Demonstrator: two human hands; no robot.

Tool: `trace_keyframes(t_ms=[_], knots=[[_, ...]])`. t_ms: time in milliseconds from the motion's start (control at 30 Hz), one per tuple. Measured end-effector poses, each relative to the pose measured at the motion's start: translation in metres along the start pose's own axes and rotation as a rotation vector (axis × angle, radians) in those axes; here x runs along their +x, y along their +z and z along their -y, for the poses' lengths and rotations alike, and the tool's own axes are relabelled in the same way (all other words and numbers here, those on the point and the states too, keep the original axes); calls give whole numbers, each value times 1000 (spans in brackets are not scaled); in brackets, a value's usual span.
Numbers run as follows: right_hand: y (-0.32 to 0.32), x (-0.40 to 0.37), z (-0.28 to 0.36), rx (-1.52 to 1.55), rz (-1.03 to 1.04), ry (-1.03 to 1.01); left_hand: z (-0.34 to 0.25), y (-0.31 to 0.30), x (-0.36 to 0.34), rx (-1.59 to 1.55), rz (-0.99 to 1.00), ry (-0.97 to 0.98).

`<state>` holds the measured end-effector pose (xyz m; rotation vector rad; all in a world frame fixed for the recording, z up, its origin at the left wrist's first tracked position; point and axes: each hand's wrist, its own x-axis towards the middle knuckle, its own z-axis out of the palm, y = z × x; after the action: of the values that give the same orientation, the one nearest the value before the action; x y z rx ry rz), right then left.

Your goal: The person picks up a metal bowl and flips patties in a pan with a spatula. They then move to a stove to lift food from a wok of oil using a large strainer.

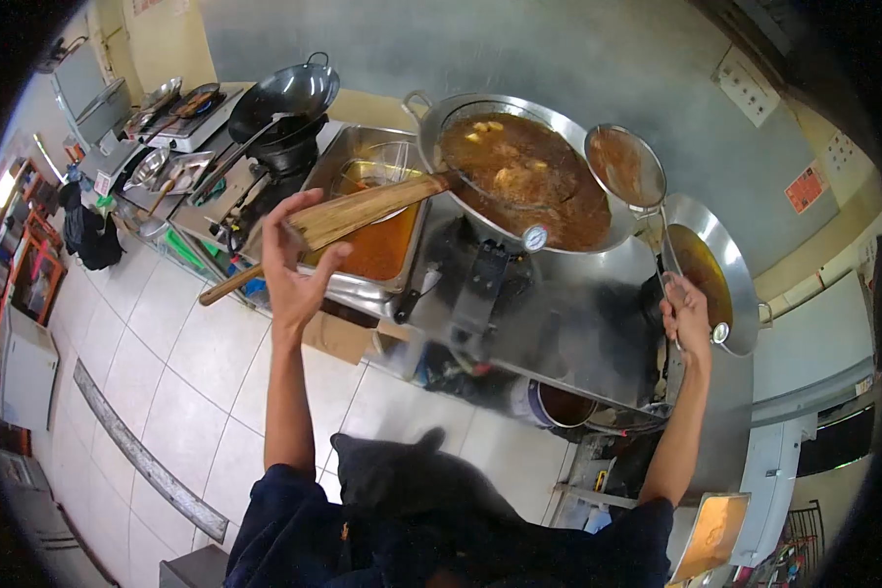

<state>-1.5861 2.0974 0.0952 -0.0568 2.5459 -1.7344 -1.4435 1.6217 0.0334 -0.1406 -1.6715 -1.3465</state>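
My left hand (296, 272) is raised with thumb and fingers apart, right by a thick wooden handle (367, 211). That handle slants from a large wok (598, 238) of bubbling brown oil, and its far end is lost in the oil. Pale fried pieces (519, 181) float there. Closed around a metal handle, my right hand (689, 312) holds a round fine-mesh strainer (627, 167), tilted at the wok's right rim. Below my right hand's side stands a second wok (740, 284) with yellowish oil. A dial thermometer (535, 237) is on the first wok's rim.
Left of the wok sits a steel tray (416, 250) of orange oil with a wire basket (387, 162). Beyond it are a dark empty wok (284, 103) and a gas stove (181, 122). A bucket (551, 404) stands below the counter. Tiled floor (206, 382) lies left.
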Motion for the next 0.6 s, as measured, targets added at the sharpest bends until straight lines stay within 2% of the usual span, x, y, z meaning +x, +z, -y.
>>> trace_keyframes(t_ms=[167,233,300,367,400,433,500,567,600], knots=[[71,-7,52,-3,122,-114,13,-27,-41,64,-47,-111],[109,-8,80,-38,139,-142,29,-45,-67,49,132,-185],[151,-11,114,-68,166,-177,27,-69,-99,129,292,-343],[192,-11,155,-371,161,-257,34,-97,-143,90,383,-384],[210,2,166,-379,171,-268,39,-114,-163,134,441,-375],[225,22,172,-639,131,-482,44,-131,-186,177,500,-373],[263,36,201,-901,102,-707,70,-173,-244,193,598,-615],[304,31,245,-1301,314,-555,84,-215,-295,314,670,-773],[324,39,255,-1306,322,-563,90,-236,-318,386,707,-874]])
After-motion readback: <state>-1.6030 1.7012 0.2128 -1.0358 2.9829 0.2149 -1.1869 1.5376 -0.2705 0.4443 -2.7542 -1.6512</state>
